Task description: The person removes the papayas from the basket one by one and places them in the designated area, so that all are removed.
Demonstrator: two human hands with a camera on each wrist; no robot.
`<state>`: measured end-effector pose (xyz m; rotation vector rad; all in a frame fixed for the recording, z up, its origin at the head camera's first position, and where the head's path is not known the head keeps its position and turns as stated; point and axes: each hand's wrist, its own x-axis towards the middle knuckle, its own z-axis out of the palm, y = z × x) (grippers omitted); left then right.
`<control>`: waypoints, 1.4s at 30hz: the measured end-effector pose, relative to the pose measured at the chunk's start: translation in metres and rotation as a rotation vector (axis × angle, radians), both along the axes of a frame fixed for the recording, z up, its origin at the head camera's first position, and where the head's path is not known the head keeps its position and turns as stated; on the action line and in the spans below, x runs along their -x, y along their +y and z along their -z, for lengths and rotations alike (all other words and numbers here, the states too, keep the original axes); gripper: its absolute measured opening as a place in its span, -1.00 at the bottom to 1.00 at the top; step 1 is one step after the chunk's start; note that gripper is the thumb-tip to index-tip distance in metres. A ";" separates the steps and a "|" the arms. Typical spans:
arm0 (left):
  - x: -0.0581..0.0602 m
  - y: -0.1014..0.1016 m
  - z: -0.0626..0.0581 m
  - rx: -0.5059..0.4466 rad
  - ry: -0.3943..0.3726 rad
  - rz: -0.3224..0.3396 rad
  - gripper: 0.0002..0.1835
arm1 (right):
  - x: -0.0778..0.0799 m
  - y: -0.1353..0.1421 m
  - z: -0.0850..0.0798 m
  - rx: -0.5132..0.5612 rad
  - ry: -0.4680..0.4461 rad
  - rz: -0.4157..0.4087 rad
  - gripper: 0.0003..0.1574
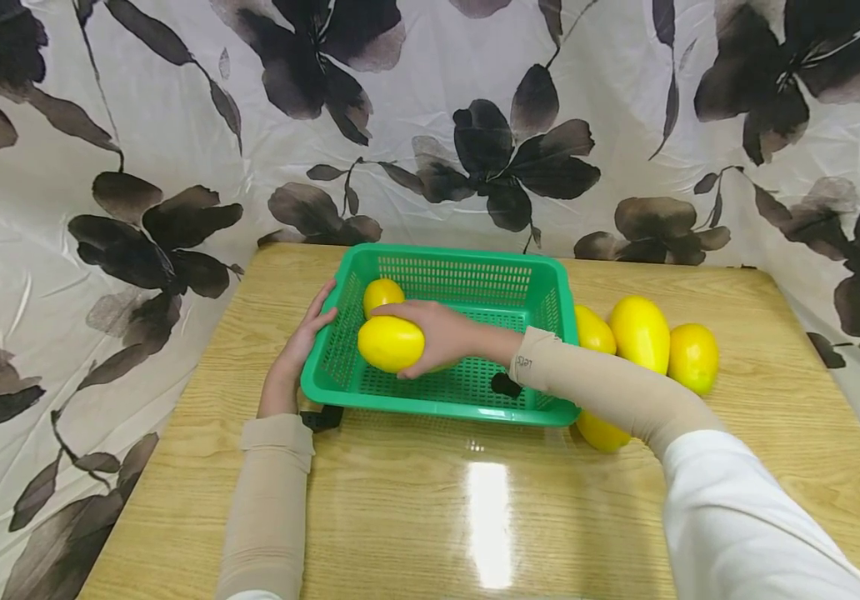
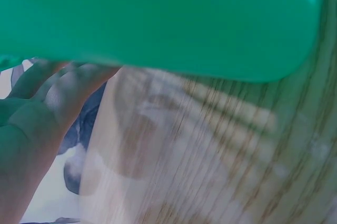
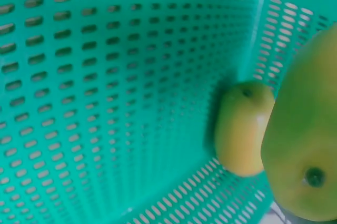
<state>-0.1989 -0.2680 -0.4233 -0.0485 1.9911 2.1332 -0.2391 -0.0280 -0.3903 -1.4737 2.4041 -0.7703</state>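
Note:
A green plastic basket with slotted walls stands on the wooden table. My right hand reaches into it and grips a yellow mango from its right side, thumb toward me and fingers over the far side. In the right wrist view this mango fills the right edge. Another mango lies in the basket's far left corner, partly covered by the held one in the head view. My left hand lies along the basket's left side, its extended fingers at the rim; the left wrist view shows them partly hidden behind the green wall.
Several more mangoes lie on the table right of the basket, some partly hidden by my right forearm. A floral cloth hangs behind the table and along both sides. A dark patch shows inside the basket below my right wrist.

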 end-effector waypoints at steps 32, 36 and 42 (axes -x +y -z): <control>-0.007 0.006 -0.009 -0.005 -0.006 0.002 -0.40 | -0.027 0.133 -0.060 0.114 -0.126 0.417 0.15; -0.007 0.005 -0.008 0.001 -0.008 0.007 -0.40 | -0.033 0.149 -0.058 0.109 -0.160 0.469 0.17; -0.008 0.005 -0.010 0.017 0.003 0.010 -0.39 | -0.040 0.171 -0.051 0.118 -0.118 0.594 0.17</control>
